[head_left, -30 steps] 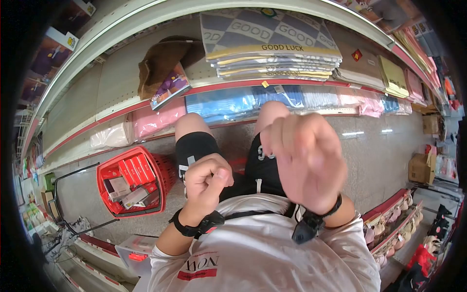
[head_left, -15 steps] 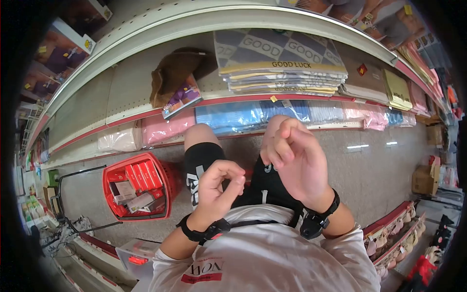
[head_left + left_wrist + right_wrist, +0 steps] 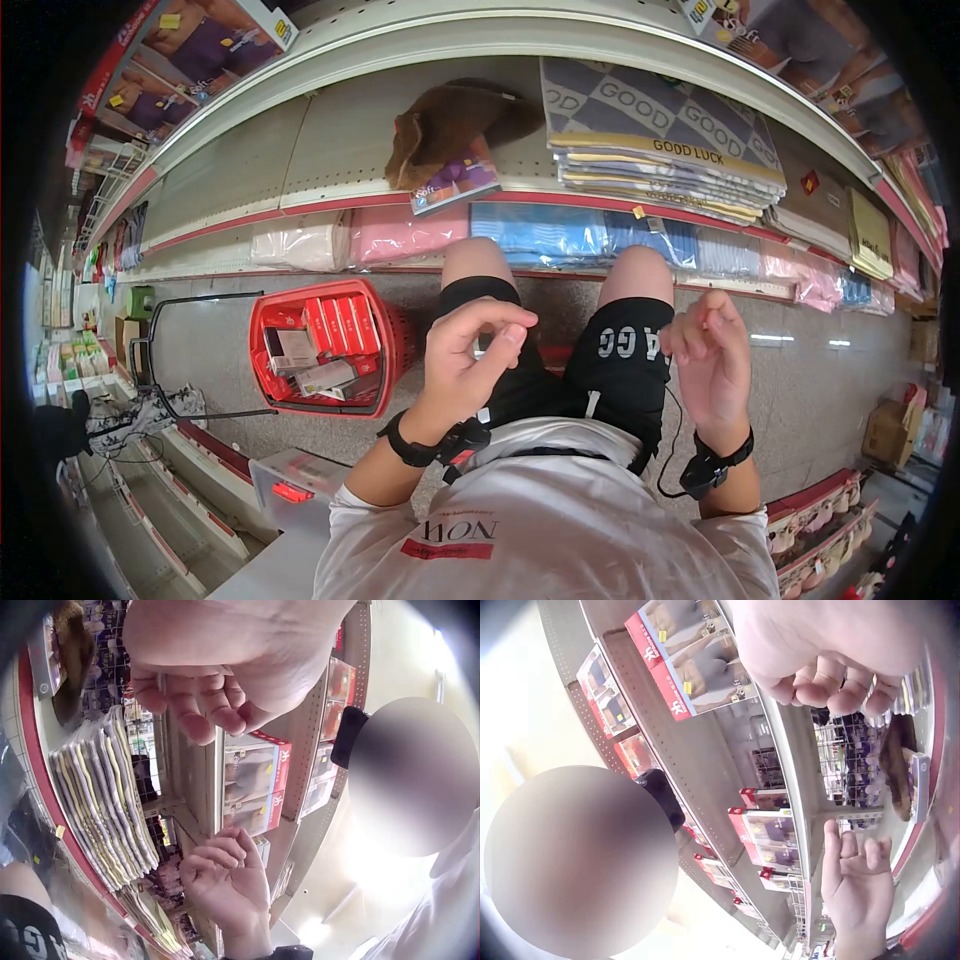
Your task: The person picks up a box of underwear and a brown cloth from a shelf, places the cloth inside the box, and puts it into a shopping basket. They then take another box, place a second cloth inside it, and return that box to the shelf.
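In the head view my left hand (image 3: 462, 358) is raised over one thigh, its fingers loosely bent toward the thumb and nothing held. My right hand (image 3: 712, 365) hovers beside the other knee, palm up, fingers loosely curled around nothing. Both wrist views show the two hands apart, facing each other. Beyond them on the shelf lie a brown cloth item (image 3: 445, 130) and a purple-printed box (image 3: 458, 178) leaning on it. To their right is a folded stack of GOOD LUCK towels (image 3: 655, 150). Neither hand touches these goods.
A red shopping basket (image 3: 392, 340) with red and white boxes stands on the floor at the left. Plastic-wrapped pink and blue packs (image 3: 535, 230) line the bottom shelf. Above, boxed underwear (image 3: 205, 45) fills the upper shelf. A clear bin (image 3: 300, 478) sits behind on the left.
The head view has turned left, so shelf and basket appear farther right. My right hand has moved away from the left and lower; both hands stay without anything in them.
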`<state>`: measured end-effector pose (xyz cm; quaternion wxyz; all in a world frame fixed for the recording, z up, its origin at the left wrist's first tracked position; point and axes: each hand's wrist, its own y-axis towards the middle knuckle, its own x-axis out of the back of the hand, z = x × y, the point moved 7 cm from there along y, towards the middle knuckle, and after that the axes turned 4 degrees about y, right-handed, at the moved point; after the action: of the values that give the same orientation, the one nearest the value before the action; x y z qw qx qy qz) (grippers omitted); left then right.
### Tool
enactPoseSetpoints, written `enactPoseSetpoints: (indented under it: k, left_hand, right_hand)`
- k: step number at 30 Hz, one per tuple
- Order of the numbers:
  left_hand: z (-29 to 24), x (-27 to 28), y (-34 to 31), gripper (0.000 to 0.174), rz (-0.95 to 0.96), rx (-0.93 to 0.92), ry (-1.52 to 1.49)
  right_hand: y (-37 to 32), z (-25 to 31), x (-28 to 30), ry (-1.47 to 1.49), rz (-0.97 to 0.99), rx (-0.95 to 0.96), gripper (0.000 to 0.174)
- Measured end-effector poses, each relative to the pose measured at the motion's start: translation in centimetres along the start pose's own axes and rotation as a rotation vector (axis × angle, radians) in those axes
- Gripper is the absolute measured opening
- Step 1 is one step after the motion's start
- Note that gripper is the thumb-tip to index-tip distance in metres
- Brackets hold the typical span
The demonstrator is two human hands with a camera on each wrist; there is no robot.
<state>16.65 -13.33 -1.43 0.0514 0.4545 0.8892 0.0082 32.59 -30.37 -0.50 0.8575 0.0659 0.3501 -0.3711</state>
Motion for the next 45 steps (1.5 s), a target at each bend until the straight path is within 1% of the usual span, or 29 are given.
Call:
enactPoseSetpoints:
  k: [2,3,6,7,9,11,14,16,17,19,21,23,24,25,26,27,29,30,32,33,34,37,39,41,43,44,45]
  left_hand:
    - [0.3,1.0,-0.1,0.01,0.011,-0.025,0.053]
    - [0.3,1.4,-0.1,0.01,0.007,-0.029,0.055]
    - [-0.4,2.6,-0.1,0.011,-0.044,-0.063,0.094]
    - [-0.6,2.8,-0.2,0.011,-0.052,-0.06,0.103]
    - [-1.2,2.9,-0.3,0.011,-0.071,-0.107,0.131]
    - [-2.1,2.5,-0.5,0.012,-0.042,-0.13,0.174]
    - [-3.1,2.1,-0.9,0.013,-0.1,-0.178,0.136]
    - [-3.6,1.7,-1.1,0.013,-0.092,-0.193,0.136]
    - [-3.8,1.4,-1.2,0.013,-0.084,-0.212,0.136]
    - [-4.2,1.1,-1.2,0.012,-0.09,-0.225,0.13]
    - [-4.4,0.9,-1.3,0.012,-0.096,-0.24,0.123]
    - [-4.6,0.6,-1.4,0.011,-0.089,-0.259,0.107]
    - [-4.6,0.5,-1.4,0.011,-0.087,-0.259,0.105]
    - [-4.7,0.4,-1.4,0.011,-0.083,-0.277,0.118]
    - [-4.8,0.3,-1.4,0.011,-0.079,-0.295,0.132]
    - [-4.9,0.2,-1.4,0.011,-0.076,-0.294,0.13]
    - [-4.9,-0.1,-1.4,0.012,-0.085,-0.305,0.127]
    - [-4.8,-0.3,-1.2,0.012,-0.081,-0.304,0.124]
    - [-5.5,-1.1,-1.2,0.016,-0.024,-0.444,0.221]
    - [-5.3,-1.4,-1.2,0.016,-0.022,-0.448,0.219]
    - [-4.9,-1.6,-1.2,0.017,-0.027,-0.427,0.192]
    - [-4.5,-1.3,-1.0,0.02,-0.015,-0.417,0.162]
    - [-3.6,-1.5,-1.0,0.019,0.051,-0.27,0.197]
    - [-3.4,-1.4,-0.7,0.018,0.077,-0.264,0.216]
    - [-3.3,-1.5,-0.4,0.017,0.107,-0.256,0.234]
    - [-3.4,-1.3,-0.3,0.015,0.085,-0.245,0.238]
    - [-3.4,-1.1,-0.2,0.013,0.063,-0.232,0.243]
  right_hand:
    - [-0.4,0.4,0.8,-0.025,-0.067,0.028,0.013]
    - [-0.6,0.7,1.0,-0.024,-0.061,0.028,0.013]
    - [-1.1,1.5,2.8,-0.03,-0.139,0.072,0.013]
    - [-1.2,1.5,3.1,-0.024,-0.132,0.064,0.013]
    - [-1.5,2.1,3.5,-0.064,-0.168,0.127,0.014]
    - [-1.7,1.9,3.5,-0.05,-0.159,0.118,0.015]
    - [-1.9,1.8,2.7,-0.083,-0.16,0.127,0.015]
    - [-1.8,1.5,1.7,-0.117,-0.071,0.125,0.015]
    - [-1.8,1.3,1.5,-0.117,-0.073,0.125,0.015]
    - [-1.9,0.9,0.4,-0.244,0.012,0.14,0.015]
    - [-2.0,0.5,-0.6,-0.264,0.031,0.121,0.013]
    - [-2.1,-0.3,-2.1,-0.376,0.077,0.074,0.013]
    - [-2.1,-0.7,-2.8,-0.382,0.153,0.058,0.013]
    - [-2.2,-0.9,-3.4,-0.414,0.181,0.031,0.009]
    - [-2.3,-1.0,-4.4,-0.487,0.179,0.067,0.008]
    - [-2.3,-1.1,-5.4,-0.56,0.176,0.102,0.01]
    - [-2.1,-1.6,-7.1,-0.73,0.336,0.197,0.018]
    - [-2.0,-2.0,-8.0,-0.736,0.381,0.231,0.021]
    - [-2.1,-2.5,-9.6,-0.828,0.417,0.229,0.018]
    - [-2.1,-2.7,-10.1,-0.855,0.447,0.244,0.017]
    - [-2.2,-2.9,-10.4,-0.912,0.499,0.357,0.016]
    - [-2.1,-3.3,-10.4,-0.799,0.48,0.264,0.014]
    - [-1.9,-3.6,-9.9,-0.818,0.523,0.26,0.012]
    - [-1.5,-3.5,-9.7,-0.842,0.564,0.256,0.01]
    - [-1.3,-2.8,-10.0,-1.009,0.57,0.386,0.007]
    - [-1.5,-1.7,-10.6,-1.106,0.589,0.482,0.009]
    - [-1.7,-0.1,-11.2,-1.106,0.586,0.481,0.009]
